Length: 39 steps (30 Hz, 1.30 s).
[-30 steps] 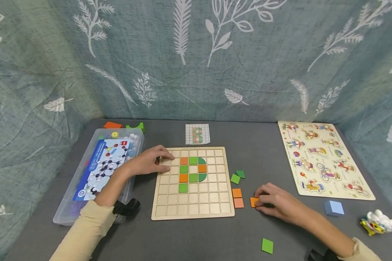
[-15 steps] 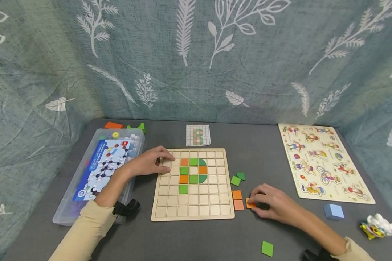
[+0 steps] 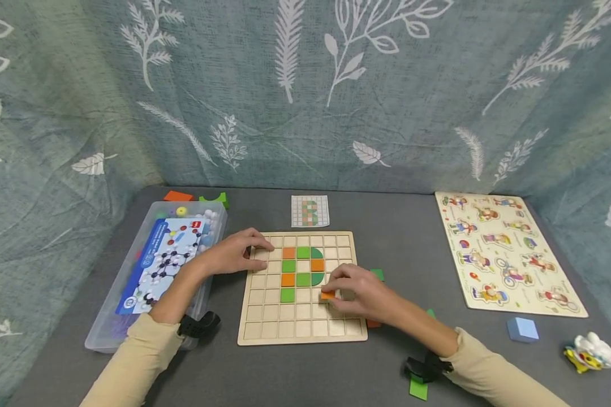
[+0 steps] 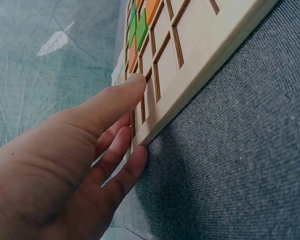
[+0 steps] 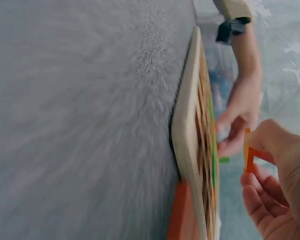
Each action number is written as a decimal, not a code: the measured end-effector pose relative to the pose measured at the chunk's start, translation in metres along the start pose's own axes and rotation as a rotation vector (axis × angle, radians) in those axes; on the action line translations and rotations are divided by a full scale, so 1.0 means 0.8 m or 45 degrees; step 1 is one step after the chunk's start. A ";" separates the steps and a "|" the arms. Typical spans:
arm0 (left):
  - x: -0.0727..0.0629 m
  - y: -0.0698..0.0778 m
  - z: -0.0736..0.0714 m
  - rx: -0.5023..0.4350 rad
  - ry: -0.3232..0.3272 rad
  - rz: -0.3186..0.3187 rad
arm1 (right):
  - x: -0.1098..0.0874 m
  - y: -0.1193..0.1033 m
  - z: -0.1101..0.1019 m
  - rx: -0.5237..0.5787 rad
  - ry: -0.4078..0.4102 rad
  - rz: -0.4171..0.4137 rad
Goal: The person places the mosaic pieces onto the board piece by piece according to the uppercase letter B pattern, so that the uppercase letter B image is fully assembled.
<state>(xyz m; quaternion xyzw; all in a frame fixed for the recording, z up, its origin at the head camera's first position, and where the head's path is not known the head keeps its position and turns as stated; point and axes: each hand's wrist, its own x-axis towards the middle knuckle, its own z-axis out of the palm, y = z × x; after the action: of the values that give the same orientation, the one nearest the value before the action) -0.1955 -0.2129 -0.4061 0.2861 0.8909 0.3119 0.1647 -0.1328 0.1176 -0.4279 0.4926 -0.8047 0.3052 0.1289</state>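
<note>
Orange tile (image 3: 327, 295) moved over the board (image 3: 265, 329) (grey table (image 3: 295, 373), leafy curtain (image 3: 305, 124)).

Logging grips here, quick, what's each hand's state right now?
Left hand: open, resting on the edge of the wooden grid board.
Right hand: closed, pinching an orange tile.

1. Creased grey-green cloth (image 3: 224, 62) hangs behind the desk (image 3: 305, 376), spanning 10 to 2 o'clock in the head view, its sides angling forward at 9 and 3.
2. White plant prints are scattered over it: a fern (image 3: 289, 51) at 12 o'clock, a leafy spray (image 3: 554, 66) at 2, a single leaf (image 3: 93, 164) just past 9.
3. Toward 6 o'clock, the desk shows a dark grey, woven-looking surface.
4. The light is soft and fairly even.
</note>
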 end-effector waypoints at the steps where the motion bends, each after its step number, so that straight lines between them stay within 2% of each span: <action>1: 0.000 0.000 0.000 0.000 0.000 0.003 | 0.006 -0.001 0.006 0.001 -0.005 -0.018; 5: 0.001 -0.001 0.001 0.001 0.005 0.006 | 0.025 -0.005 0.023 -0.038 -0.050 -0.066; 11: 0.001 -0.003 0.002 0.011 0.004 0.001 | 0.038 -0.010 0.036 -0.082 -0.107 -0.061; 19: -0.001 -0.001 0.001 0.002 -0.001 -0.017 | 0.040 -0.010 0.039 -0.083 -0.150 -0.027; 39: 0.001 -0.001 0.001 0.018 0.001 -0.016 | 0.039 -0.011 0.041 -0.111 -0.192 -0.030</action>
<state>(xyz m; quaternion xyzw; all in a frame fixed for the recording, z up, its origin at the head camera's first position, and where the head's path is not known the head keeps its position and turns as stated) -0.1960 -0.2127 -0.4072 0.2815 0.8950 0.3047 0.1641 -0.1369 0.0724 -0.4343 0.5176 -0.8188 0.2303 0.0928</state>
